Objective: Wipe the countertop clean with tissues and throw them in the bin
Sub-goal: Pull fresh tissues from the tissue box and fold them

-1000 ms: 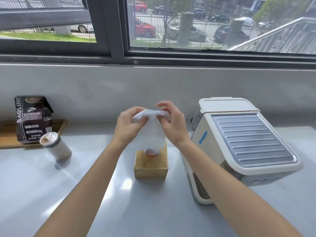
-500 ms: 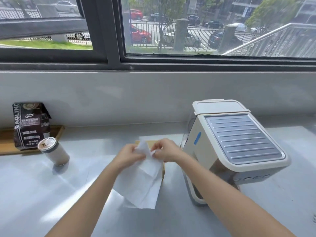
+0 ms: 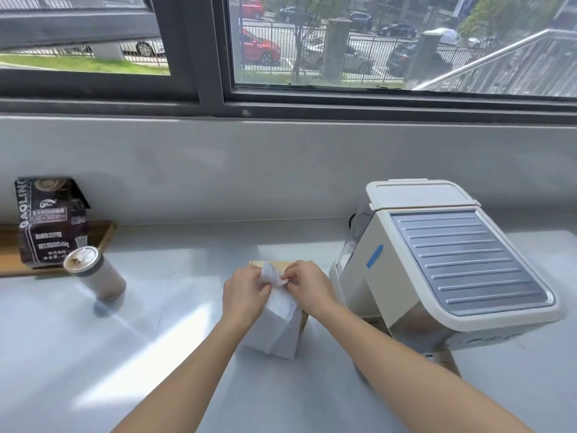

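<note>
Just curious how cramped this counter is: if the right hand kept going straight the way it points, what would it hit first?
The right hand points forward and leftward, so it would likely meet the left hand first, with the tissue pinched between them. Depth is hard to judge from this one view.

Setting: a coffee corner in a kitchen or office pantry — which of the two cannot be told. Evidence: a pale grey countertop [image 3: 156, 354] against a wall beneath a dark-framed window [image 3: 199, 57]; a cream coffee machine [image 3: 437, 270] on the counter; a black coffee bag [image 3: 50, 220] standing on a wooden tray [image 3: 106, 235]; a lidded canister [image 3: 96, 273] beside it. Outside — a fenced street with parked cars.
</note>
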